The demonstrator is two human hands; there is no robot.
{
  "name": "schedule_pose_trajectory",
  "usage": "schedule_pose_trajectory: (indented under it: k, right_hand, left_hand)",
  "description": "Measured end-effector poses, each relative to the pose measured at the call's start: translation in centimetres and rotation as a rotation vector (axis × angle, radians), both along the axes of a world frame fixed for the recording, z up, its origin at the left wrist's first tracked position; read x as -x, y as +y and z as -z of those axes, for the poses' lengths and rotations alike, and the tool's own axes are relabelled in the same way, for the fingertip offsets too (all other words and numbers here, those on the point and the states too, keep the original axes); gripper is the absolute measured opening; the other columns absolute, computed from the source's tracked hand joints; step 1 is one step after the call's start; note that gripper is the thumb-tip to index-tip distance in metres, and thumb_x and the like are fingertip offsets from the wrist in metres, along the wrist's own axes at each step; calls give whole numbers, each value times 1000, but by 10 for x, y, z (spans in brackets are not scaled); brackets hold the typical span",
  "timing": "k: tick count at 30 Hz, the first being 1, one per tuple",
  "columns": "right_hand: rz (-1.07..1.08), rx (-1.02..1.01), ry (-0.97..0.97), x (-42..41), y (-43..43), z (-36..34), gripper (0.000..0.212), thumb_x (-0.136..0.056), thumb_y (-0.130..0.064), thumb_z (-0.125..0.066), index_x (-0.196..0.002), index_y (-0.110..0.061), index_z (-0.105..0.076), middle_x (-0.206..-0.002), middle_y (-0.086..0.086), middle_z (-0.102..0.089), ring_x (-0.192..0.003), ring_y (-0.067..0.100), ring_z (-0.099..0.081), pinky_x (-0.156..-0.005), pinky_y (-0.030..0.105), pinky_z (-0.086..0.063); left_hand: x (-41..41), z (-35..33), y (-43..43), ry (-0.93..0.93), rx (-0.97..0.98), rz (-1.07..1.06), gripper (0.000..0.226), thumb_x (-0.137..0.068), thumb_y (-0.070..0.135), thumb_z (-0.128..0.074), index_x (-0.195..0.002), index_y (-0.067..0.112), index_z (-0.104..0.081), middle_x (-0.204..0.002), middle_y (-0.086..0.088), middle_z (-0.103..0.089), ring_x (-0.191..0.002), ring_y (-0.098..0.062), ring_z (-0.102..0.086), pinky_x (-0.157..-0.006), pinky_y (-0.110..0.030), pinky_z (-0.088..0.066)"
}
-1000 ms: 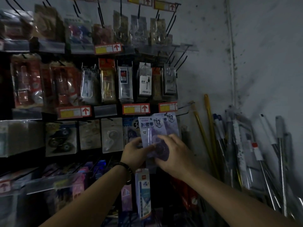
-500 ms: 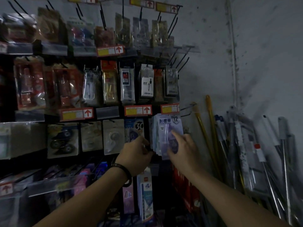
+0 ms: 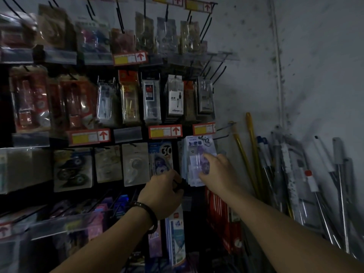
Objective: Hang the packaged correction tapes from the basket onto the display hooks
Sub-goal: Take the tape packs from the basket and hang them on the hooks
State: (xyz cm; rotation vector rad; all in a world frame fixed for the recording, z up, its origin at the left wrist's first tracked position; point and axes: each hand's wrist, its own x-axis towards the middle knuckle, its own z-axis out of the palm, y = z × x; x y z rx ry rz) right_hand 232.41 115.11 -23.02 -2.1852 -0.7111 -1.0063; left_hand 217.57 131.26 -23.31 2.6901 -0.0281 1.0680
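Observation:
A stack of pale purple correction tape packs (image 3: 194, 148), marked "12", hangs in the third row of the display rack, at its right end. My right hand (image 3: 218, 170) lies over the front pack's blister, fingers closed on its right side. My left hand (image 3: 161, 194), with a dark bracelet on the wrist, is curled at the stack's lower left corner, just under a hanging pack marked "30" (image 3: 160, 154). I cannot make out anything in it. The hook carrying the stack is hidden behind the packs. The basket is out of view.
Orange price tags (image 3: 203, 129) sit above each row of hanging stationery. Two bare hooks (image 3: 226, 126) stick out right of the stack. Yellow poles (image 3: 248, 154) and a bundle of wrapped rods (image 3: 315, 184) lean on the stained wall at the right.
Both hands carried a purple pack up and right onto the "12" stack. The pack now hangs with the others; my left hand has dropped away to the stack's lower left corner.

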Motion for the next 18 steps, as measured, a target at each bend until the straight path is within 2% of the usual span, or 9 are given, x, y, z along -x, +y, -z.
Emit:
schedule_pose_trajectory:
  k: [2, 5, 7, 9, 10, 14, 18]
  right_hand:
    - [10, 19, 12, -3, 7, -2, 36, -88, -34, -74, -120, -30, -57, -110, 2, -54, -89, 19, -57, -77, 37, -58]
    - [55, 60, -7, -10, 17, -1, 42, -87, -28, -75, -123, -28, -53, -109, 6, -60, -87, 23, -62, -72, 38, -60]
    - [82, 58, -14, -8, 21, 0, 35, -91, -26, -71, -122, -27, -54, -109, 6, -63, -87, 24, -63, -69, 36, -58]
    - [90, 53, 10, -2, 23, 3, 25, -92, -27, -68, -113, -27, -55, -112, 6, -61, -86, 23, -62, -70, 36, -58]
    - [99, 57, 31, 1, 24, 6, 26, -91, -30, -68, -113, -27, -53, -115, 7, -59, -89, 24, -62, -73, 38, -59]
    - [108, 109, 55, 29, 21, 21, 47, -92, -38, -63, -134, -23, -48, -131, 11, -51, -110, 33, -59, -87, 46, -58]
    - [30, 181, 81, 78, 15, 43, 48, -95, -44, -57, -138, -24, -53, -134, 6, -51, -118, 30, -57, -88, 44, -56]
  left_hand:
    - [2, 1, 4, -1, -25, -20, 19, -96, 32, -67, -114, 28, -65, -111, 7, -72, -102, -17, -69, -87, -40, -62]
    - [11, -2, 11, 6, -58, -45, 11, -95, 34, -66, -105, 31, -67, -107, 10, -71, -98, -13, -69, -84, -39, -63]
    - [19, -2, 16, 11, -70, -44, 10, -95, 34, -66, -104, 31, -67, -107, 11, -71, -97, -12, -68, -84, -39, -63]
    - [30, -1, 19, 25, -79, -57, 9, -95, 36, -67, -103, 32, -67, -107, 12, -69, -97, -12, -67, -83, -37, -62]
    - [34, 1, 22, 31, -85, -67, 9, -95, 38, -66, -103, 32, -67, -106, 13, -69, -97, -13, -67, -82, -36, -62]
    - [58, 19, 30, 80, -77, -63, 7, -96, 37, -66, -98, 30, -68, -103, 11, -70, -95, -13, -68, -82, -35, -60]
    - [89, 56, 42, 176, -101, -100, 9, -94, 40, -64, -89, 35, -59, -90, 16, -65, -88, -12, -68, -71, -29, -52]
